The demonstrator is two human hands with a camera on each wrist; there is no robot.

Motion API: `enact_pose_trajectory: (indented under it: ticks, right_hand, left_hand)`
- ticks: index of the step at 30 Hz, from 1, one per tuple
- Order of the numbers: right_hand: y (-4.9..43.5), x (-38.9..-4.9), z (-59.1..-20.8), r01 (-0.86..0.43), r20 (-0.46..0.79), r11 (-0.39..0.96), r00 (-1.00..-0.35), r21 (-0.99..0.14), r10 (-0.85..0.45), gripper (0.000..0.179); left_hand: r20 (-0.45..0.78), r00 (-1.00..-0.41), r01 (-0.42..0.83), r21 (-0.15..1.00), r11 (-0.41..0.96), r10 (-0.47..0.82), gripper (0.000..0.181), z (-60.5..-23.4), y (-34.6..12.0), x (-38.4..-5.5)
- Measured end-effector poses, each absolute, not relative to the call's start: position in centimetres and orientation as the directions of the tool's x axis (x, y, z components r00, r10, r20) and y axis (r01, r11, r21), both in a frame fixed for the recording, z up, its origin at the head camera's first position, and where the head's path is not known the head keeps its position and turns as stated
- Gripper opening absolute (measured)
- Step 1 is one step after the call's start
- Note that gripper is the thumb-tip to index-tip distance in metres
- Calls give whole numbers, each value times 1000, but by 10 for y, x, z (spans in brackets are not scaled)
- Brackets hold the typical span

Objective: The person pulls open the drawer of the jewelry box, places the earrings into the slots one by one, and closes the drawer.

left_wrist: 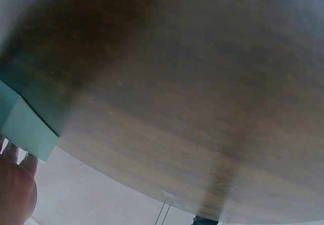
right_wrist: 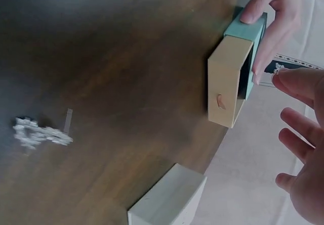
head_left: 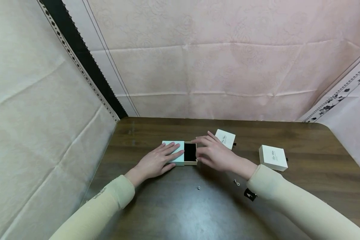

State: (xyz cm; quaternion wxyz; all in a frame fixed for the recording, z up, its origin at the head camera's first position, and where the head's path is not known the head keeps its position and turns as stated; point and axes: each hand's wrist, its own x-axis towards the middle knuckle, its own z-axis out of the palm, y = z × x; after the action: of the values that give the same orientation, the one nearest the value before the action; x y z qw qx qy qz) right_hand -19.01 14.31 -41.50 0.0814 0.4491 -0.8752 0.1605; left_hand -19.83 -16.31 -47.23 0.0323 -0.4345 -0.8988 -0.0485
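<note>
A turquoise slide-out box (head_left: 180, 162) lies on the table, its cream drawer (right_wrist: 223, 78) with a dark lining pulled partly out to the right. My left hand (head_left: 156, 161) rests on the turquoise sleeve, fingers spread fairly straight over the top and thumb along the near side. Just right of the drawer, my right hand (head_left: 214, 153) is raised close over it. In the right wrist view, its thumb and forefinger pinch a small silvery sparkling piece of jewelry (right_wrist: 279, 68). A silvery earring-like piece (right_wrist: 38, 134) lies on the wood nearer me.
A white box (head_left: 228, 136) stands behind the right hand, and a second white box (head_left: 273, 157) is further right. A tiny shiny piece (head_left: 198, 188) lies in front of the turquoise box. A black tag (head_left: 250, 194) shows by the right sleeve. Pale cloth (head_left: 213, 66) hangs behind the table.
</note>
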Motion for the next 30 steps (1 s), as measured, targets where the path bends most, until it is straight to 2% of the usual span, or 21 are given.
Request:
enact_pose_trajectory:
  ticks: [4,9,14,23,30]
  right_hand:
    - [139,-197,-412,-814,284,537,-581,-221,-763,15]
    - [134,-205,-410,-818,270,550,-575,-168,-772,15]
    - [130,-211,-410,-802,221,578,-598,-154,-771,14]
    - [121,-227,-413,-740,137,598,-656,-307,-742,18]
    - [116,-235,-416,-700,62,617,-678,-360,-733,20]
  left_hand:
    - [104,-615,788,52,614,781,63,-472,-163,-198]
    - [104,-616,788,53,614,781,63,-471,-163,-197]
    - [109,-613,790,59,611,782,63,-472,-162,-198]
    - [113,-614,789,52,612,782,62,-472,-162,-198]
    - [127,-606,794,36,607,785,61,-473,-162,-198]
